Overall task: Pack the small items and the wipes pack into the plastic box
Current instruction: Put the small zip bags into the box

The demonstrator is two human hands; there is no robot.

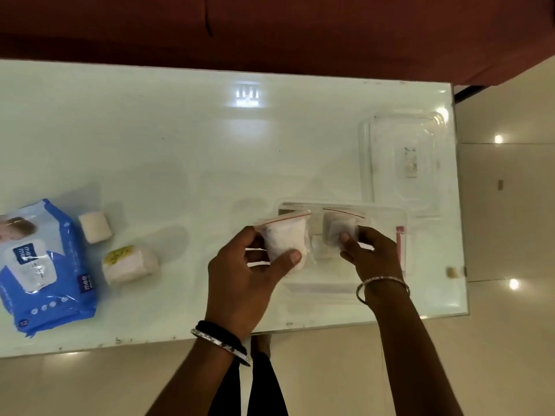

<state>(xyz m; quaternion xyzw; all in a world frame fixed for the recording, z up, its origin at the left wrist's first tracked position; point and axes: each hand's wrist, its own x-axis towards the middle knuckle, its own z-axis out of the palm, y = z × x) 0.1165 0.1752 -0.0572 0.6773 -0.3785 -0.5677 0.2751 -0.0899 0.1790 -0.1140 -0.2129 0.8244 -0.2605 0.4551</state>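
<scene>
One glass table (210,151), one blue wipes pack (45,265) at its left end, two small white items (95,227) (129,264) beside the pack, two zip bags (285,235) (341,228) over one clear plastic box (387,283), one clear lid (402,157) behind the box, two hands (243,283) (371,253)

A glossy white table (210,151) is carrying a blue wipes pack (45,265), two small white packets (94,226) (130,264), a clear plastic box (345,283) — its lid (402,157) is lying just behind.

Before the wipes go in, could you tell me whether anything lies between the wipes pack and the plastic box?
Yes. Two small wrapped items lie right of the wipes pack, toward the plastic box, over which both hands hold zip bags.
</scene>
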